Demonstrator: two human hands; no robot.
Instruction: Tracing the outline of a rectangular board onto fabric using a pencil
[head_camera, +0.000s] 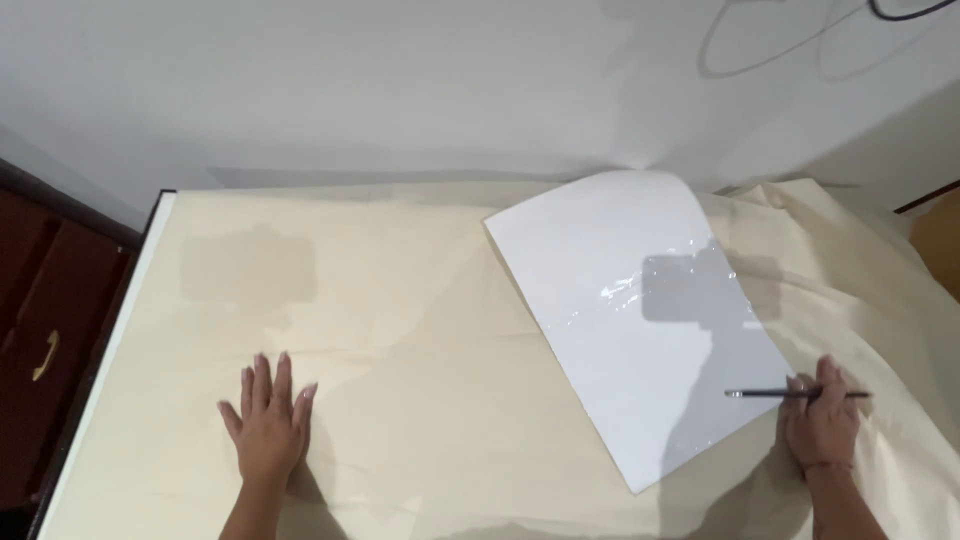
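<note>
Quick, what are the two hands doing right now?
Left hand: open, flat on the cloth.
Right hand: closed on a pencil, by the sheet.

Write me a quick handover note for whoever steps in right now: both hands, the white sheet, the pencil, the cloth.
Left hand: flat, palm down, fingers spread on the cream cloth, holding nothing.
Right hand: resting at the near right edge of the white sheet, fingers holding a thin dark pencil whose tip lies over the sheet.
Sheet: glossy, lying at an angle on the cloth, far end curling up against the wall.
Done: cloth spread over the table, sheet laid on it.
Left: no marks visible on the sheet.
</note>
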